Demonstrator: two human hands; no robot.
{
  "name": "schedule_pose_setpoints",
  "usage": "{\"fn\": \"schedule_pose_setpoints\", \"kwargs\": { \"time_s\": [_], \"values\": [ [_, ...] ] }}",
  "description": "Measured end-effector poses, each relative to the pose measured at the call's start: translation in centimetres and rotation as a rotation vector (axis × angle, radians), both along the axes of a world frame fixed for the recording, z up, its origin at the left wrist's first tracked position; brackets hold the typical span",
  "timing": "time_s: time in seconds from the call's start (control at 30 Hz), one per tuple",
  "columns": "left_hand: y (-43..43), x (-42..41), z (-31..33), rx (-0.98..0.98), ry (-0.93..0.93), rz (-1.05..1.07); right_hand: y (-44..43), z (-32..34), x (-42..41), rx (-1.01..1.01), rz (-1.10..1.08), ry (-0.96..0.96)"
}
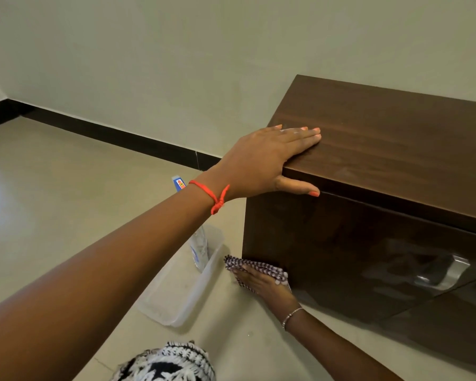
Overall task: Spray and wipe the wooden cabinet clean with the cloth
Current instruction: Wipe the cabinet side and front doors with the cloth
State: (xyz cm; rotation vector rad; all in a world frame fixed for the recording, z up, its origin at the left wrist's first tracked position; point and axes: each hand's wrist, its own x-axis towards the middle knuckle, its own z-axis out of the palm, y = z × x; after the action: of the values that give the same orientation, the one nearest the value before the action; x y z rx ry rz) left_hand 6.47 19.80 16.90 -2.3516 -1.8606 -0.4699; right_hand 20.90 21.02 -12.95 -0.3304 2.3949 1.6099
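Pale wall (176, 50) and dark skirting (107, 130) ran behind a beige tiled floor (52, 202), and the wooden cabinet (382, 133) stood against that wall at the right of your view.

Your left grip (264, 158) lay open on the near top corner of the cabinet, fingers straight along the top and thumb down over the front edge, bracing you and holding nothing. Your right grip (259, 281) was low down, fingers flat and pressing the checked cloth (248, 264) against the bottom left corner of the glossy front. It pushed on the cloth and did not clench it.

The spray bottle (199, 248) stood in a clear plastic tub (176, 298) on the floor just beside the cabinet, partly hidden by your left forearm, with no hand on it.

I judged that you were in the wiping step, working the front face at its lowest corner. Whether that panel had been sprayed I could not tell, as the sheen could be plain gloss. The top showed a faint pale smear by your left fingertips.

The next move called for sweeping the cloth rightward along the lower front towards the metal handle (451, 273), with even pressure and overlapping passes. The left grip would have to lift before the top could be wiped.
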Motion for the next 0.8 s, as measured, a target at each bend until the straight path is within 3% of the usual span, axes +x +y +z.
{"fn": "schedule_pose_setpoints", "kwargs": {
  "time_s": [0.17, 0.3, 0.43, 0.5, 0.63, 0.73, 0.8],
  "values": [
    [-0.1, 0.2, 0.2, -0.012, -0.008, 0.002, 1.2, 0.7, 4.7, 0.15, 0.081, -0.093],
    [-0.3, 0.5, 0.3, -0.028, -0.016, 0.003, 3.9, 1.6, 9.6, 0.204, -0.014, -0.099],
    [-0.5, 0.6, 0.4, -0.038, -0.029, 0.016, 4.2, 3.8, 9.2, 0.053, -0.147, 0.079],
    [-0.4, 0.6, 0.5, -0.038, -0.027, 0.021, 3.6, 3.6, 8.3, -0.016, -0.153, 0.037],
    [-0.4, 0.6, 0.4, -0.044, -0.024, 0.032, 2.9, 1.4, 9.7, 0.049, -0.123, -0.178],
    [-0.3, 0.5, 0.2, -0.036, -0.025, 0.033, 3.4, 1.6, 12.8, 0.05, -0.24, -0.22],
    [-0.3, 0.5, 0.2, -0.025, -0.022, 0.036, 4.4, 1.5, 15.2, 0.018, -0.192, -0.15]
  ]
}}
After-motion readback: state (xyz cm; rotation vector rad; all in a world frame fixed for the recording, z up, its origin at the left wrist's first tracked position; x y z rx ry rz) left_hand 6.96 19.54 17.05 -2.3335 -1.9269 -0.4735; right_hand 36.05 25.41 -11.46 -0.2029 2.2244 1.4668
